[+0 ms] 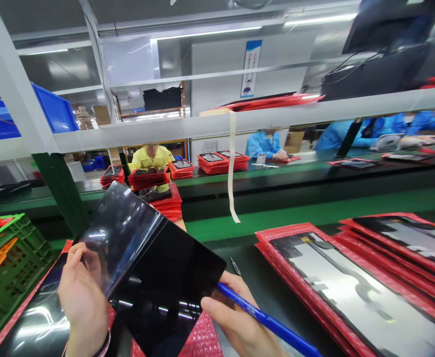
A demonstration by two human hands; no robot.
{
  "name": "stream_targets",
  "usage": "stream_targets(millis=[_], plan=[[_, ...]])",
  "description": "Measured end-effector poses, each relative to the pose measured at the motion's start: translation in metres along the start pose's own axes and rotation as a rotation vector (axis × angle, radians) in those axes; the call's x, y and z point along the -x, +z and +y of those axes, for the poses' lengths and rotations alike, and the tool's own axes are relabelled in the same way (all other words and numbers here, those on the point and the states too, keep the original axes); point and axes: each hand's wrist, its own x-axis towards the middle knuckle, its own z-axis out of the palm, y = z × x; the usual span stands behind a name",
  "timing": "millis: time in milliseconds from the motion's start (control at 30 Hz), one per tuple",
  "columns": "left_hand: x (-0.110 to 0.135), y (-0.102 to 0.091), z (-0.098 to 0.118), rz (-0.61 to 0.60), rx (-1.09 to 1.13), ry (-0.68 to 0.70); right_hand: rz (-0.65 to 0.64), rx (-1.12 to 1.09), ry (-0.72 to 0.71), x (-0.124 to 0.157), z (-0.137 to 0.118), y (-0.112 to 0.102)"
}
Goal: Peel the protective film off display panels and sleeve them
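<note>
A glossy black screen panel point(169, 282) is tilted up in front of me, with a clear film point(123, 223) folded back from its left part. My left hand point(81, 302) is closed on the film's lower left edge. My right hand point(236, 317) grips the panel's right edge, thumb on its face. A blue pen point(273, 322) is also held in that hand, its tip hidden near the panel's corner. Below the panel lies red bubble wrap point(202, 337). Another dark glossy panel point(39, 317) rests beside my left hand.
To the right are stacks of panels point(351, 282) on red bubble sleeves. A green crate point(13, 282) stands at left. A small metal tool point(235, 266) lies behind my right hand. Tape point(232, 173) hangs from the white rail point(158, 130). Co-workers sit across the line.
</note>
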Motion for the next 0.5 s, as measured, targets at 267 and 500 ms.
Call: stream_targets(millis=[267,500], plan=[[-0.010,0.005,-0.004,0.076,-0.068,0.092,-0.066,0.089,0.016,0.001,-0.002,-0.005],[-0.013,0.002,-0.004,0.036,-0.080,0.102,-0.076,-0.045,0.068,0.004,-0.006,0.000]])
